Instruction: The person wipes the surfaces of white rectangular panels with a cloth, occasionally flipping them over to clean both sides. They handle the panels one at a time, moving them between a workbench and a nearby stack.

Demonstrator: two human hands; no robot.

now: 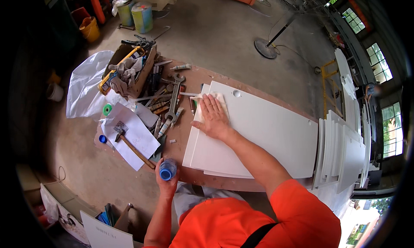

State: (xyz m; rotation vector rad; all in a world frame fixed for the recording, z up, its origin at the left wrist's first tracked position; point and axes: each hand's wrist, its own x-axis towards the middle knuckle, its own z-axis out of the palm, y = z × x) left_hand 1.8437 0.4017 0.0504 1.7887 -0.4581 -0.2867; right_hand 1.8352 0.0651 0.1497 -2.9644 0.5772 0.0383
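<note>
My right hand (213, 120) lies flat, fingers stretched out, on a pale cloth (221, 102). Under the cloth is a stack of white panels (263, 136), near the end of its top board by a round hole. Low at the table's near edge, my left hand (166, 184) is closed round a clear plastic bottle (168, 167) with a blue cap facing up. Beside the bottle, a hammer (134, 150) with a wooden handle rests on a sheet of white paper (139, 138). A large open-ended wrench (174, 97) lies among tools between the paper and the panels.
An open box (144, 73) of tools and gloves stands at the far left of the brown table (196, 69). A roll of green tape (107, 109) lies by the paper. More white panels (338, 151) stand upright at the right. A floor fan (265, 48) stands beyond the table.
</note>
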